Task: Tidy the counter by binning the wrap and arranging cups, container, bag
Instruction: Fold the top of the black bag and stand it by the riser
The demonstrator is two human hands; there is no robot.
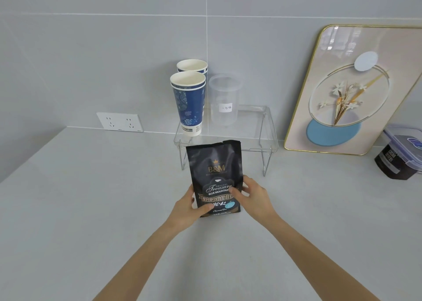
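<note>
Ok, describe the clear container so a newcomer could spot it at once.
Find the clear acrylic shelf against the tiled wall. On it, right of the blue paper cups, stands the clear container: see-through, with a small white label, unlike the patterned cups.

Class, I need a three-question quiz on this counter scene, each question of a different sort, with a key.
1. True or false: the coffee bag lies flat on the counter.
2. Which hands hold the bag? A) left only B) right only C) both
3. Fill in: the paper cups and the clear container stand on a clear ____.

Key: 1 false, it stands upright. 2 C, the left hand and right hand. 3 shelf.
</note>
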